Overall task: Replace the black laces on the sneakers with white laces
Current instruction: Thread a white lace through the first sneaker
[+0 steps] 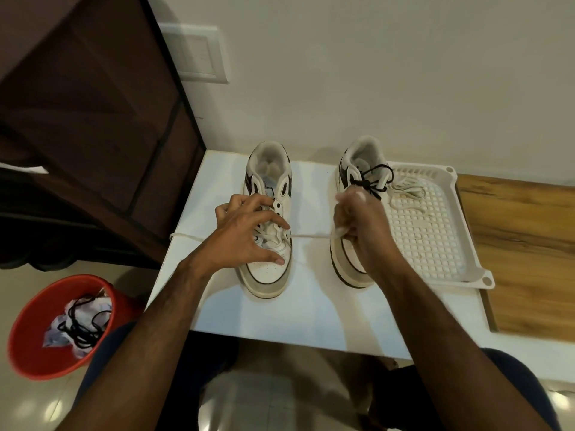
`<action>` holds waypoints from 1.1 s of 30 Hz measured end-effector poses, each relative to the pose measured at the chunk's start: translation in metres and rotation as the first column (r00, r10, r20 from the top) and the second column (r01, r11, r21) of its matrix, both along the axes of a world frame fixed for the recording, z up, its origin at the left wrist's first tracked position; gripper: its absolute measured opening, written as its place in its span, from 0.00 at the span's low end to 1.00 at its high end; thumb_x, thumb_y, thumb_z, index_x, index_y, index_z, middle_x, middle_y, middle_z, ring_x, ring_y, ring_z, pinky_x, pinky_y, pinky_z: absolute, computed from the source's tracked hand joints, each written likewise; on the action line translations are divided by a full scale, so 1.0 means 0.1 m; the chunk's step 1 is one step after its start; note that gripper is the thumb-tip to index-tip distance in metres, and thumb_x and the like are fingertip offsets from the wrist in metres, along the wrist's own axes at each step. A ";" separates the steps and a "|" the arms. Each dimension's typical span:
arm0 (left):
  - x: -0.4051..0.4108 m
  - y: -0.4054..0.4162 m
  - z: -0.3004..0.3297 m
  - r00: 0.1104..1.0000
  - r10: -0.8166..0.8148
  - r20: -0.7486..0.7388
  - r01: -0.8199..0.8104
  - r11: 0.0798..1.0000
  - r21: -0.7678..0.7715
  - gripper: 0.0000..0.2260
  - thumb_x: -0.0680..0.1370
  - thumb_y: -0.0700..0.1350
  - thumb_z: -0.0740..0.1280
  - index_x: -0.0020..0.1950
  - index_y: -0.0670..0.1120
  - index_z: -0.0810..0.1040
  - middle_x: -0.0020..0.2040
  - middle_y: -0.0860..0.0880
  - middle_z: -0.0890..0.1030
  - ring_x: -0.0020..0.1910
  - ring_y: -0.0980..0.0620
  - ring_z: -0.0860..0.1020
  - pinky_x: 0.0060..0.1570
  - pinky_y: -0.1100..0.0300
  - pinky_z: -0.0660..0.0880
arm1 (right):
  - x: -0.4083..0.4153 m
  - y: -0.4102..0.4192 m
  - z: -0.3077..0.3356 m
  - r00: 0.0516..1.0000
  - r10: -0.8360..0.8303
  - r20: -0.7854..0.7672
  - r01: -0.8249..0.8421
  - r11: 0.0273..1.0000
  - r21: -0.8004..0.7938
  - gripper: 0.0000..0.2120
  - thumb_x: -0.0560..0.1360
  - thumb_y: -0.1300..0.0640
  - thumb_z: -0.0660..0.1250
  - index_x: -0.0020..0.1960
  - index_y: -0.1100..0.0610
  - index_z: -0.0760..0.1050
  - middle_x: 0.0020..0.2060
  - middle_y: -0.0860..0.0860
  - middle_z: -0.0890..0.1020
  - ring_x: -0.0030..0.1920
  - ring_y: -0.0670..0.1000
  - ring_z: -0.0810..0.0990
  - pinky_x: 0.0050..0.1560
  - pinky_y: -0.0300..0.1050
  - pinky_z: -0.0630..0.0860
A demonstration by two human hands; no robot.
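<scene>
— While the left hand spreads its fingers over the white-and-black left sneaker on the white desk, what grips the lace?

— The right hand, curled round the flat white lace, drawn taut through the lowest eyelets.

— Advice?

— Even both ends before crossing. The right sneaker keeps its thin black lace.

The sneakers look like smooth white leather with matt grey suede toe caps, though blur leaves that unsure. The white tray and red bucket are glossy moulded plastic, the white lace woven cloth, and the worktop grained wood.
</scene>
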State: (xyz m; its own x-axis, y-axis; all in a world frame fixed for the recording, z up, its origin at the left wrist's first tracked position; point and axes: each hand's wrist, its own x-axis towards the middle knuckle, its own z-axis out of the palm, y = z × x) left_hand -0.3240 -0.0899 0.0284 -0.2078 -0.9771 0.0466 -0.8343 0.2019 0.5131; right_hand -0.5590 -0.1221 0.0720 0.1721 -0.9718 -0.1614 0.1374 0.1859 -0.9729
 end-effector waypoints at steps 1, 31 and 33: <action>0.00 0.00 0.00 1.000 0.000 0.003 0.000 1.000 0.002 0.27 0.59 0.63 0.82 0.56 0.66 0.81 0.64 0.66 0.65 0.63 0.63 0.56 0.58 0.60 0.50 | 0.03 0.02 -0.06 0.940 0.044 -0.339 -0.071 0.995 -0.068 0.12 0.78 0.55 0.67 0.39 0.55 0.68 0.30 0.48 0.72 0.30 0.47 0.68 0.34 0.43 0.67; -0.10 -0.03 -0.08 0.998 0.062 0.031 -0.059 0.992 -0.108 0.20 0.66 0.69 0.74 0.52 0.62 0.79 0.59 0.65 0.67 0.63 0.60 0.59 0.58 0.59 0.50 | 0.35 0.11 -0.37 0.715 0.239 -0.657 -0.314 0.950 0.005 0.15 0.78 0.49 0.72 0.54 0.57 0.70 0.43 0.47 0.79 0.40 0.45 0.76 0.38 0.38 0.69; -0.14 -0.03 -0.10 0.996 0.087 0.022 -0.083 0.989 -0.124 0.19 0.66 0.70 0.69 0.51 0.62 0.78 0.58 0.65 0.67 0.62 0.60 0.59 0.57 0.59 0.50 | 0.35 0.11 -0.37 0.720 0.237 -0.652 -0.320 0.947 -0.009 0.11 0.78 0.51 0.71 0.52 0.56 0.73 0.42 0.46 0.81 0.41 0.46 0.77 0.39 0.39 0.70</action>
State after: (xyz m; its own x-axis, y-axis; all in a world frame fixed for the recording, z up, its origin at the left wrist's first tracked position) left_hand -0.3376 -0.0926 0.0184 -0.1270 -0.9784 0.1629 -0.8646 0.1897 0.4652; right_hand -0.5244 -0.1115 0.0348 0.3354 -0.9145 -0.2262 -0.5598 -0.0004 -0.8287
